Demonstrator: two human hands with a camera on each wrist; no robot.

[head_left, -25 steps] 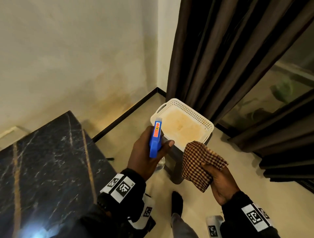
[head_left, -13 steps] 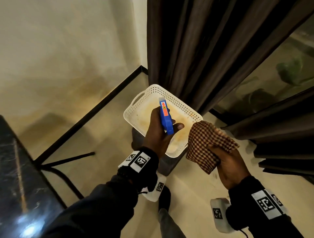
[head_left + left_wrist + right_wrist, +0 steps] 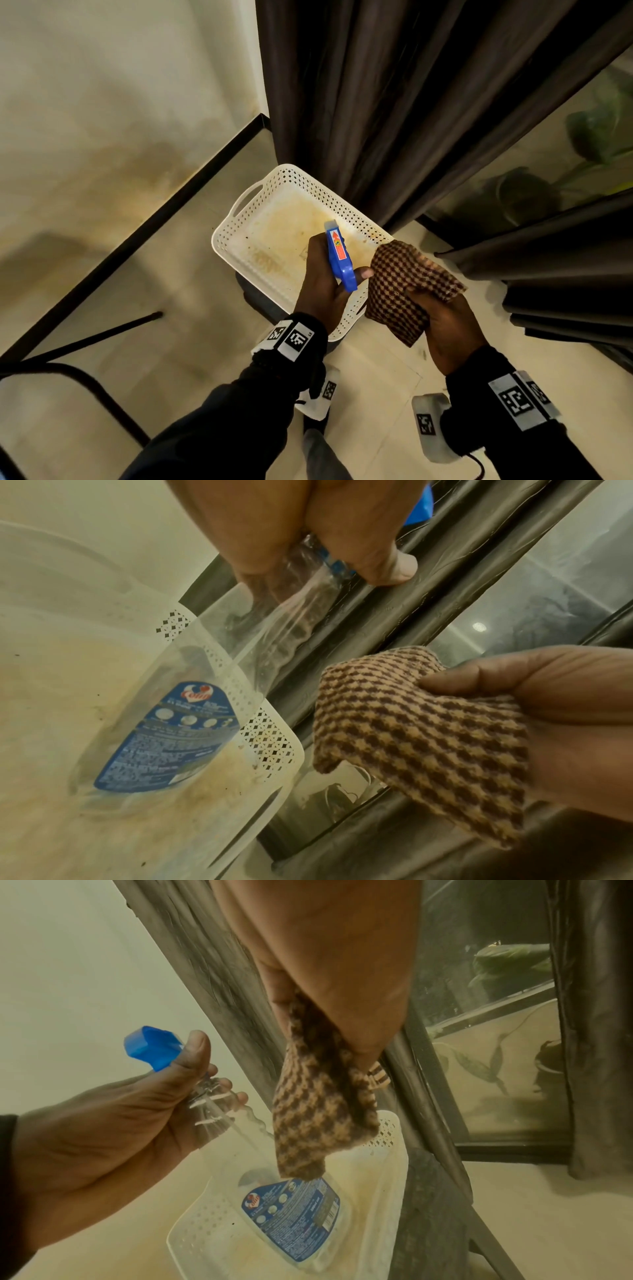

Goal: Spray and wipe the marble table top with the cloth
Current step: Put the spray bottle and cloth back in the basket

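Observation:
My left hand (image 3: 322, 291) grips the neck of a clear spray bottle with a blue trigger head (image 3: 339, 260), and the bottle body and its blue label (image 3: 164, 737) hang down inside a white perforated basket (image 3: 239, 222). Whether the bottle base touches the basket floor I cannot tell. My right hand (image 3: 445, 322) holds a brown-and-tan checked cloth (image 3: 400, 284) just right of the bottle, over the basket's near right corner. In the right wrist view the cloth (image 3: 318, 1118) dangles above the label (image 3: 294, 1213). The marble table top is out of view.
The basket sits on a dark stand (image 3: 260, 301) on the pale floor. Dark curtains (image 3: 394, 102) hang right behind it, with a glass door (image 3: 548, 164) and plants beyond. Thin black metal legs (image 3: 85, 342) cross the lower left. My socked foot (image 3: 315, 425) is below the hands.
The head view has swung right, so the marble table has left the frame. Both hands have moved forward over the basket, and the bottle now hangs down inside it.

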